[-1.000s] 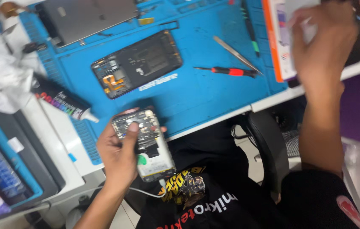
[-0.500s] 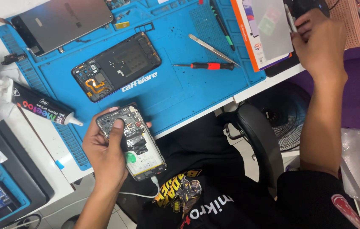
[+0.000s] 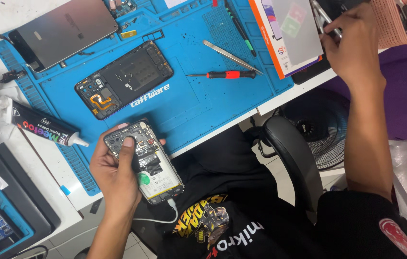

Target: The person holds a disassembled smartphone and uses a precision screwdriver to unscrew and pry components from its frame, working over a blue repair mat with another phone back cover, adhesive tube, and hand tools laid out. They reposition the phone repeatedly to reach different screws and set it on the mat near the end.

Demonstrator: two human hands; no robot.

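Left hand (image 3: 117, 175) is wrapped around an opened phone (image 3: 145, 160) over the lap, thumb pressed on its top end. Just past it on the blue mat (image 3: 203, 100) lie a phone back (image 3: 124, 79) and a red screwdriver (image 3: 222, 75). Farther off, the right hand (image 3: 352, 45) pinches metal tweezers (image 3: 322, 17) by the pink basket (image 3: 400, 21).

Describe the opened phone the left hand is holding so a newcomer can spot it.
Start at the blue work mat covering the desk. Just off its near edge, over the lap, the left hand grips the opened phone. Unlike the dark phone shell lying on the mat, it shows a white battery, a green sticker and a white cable.
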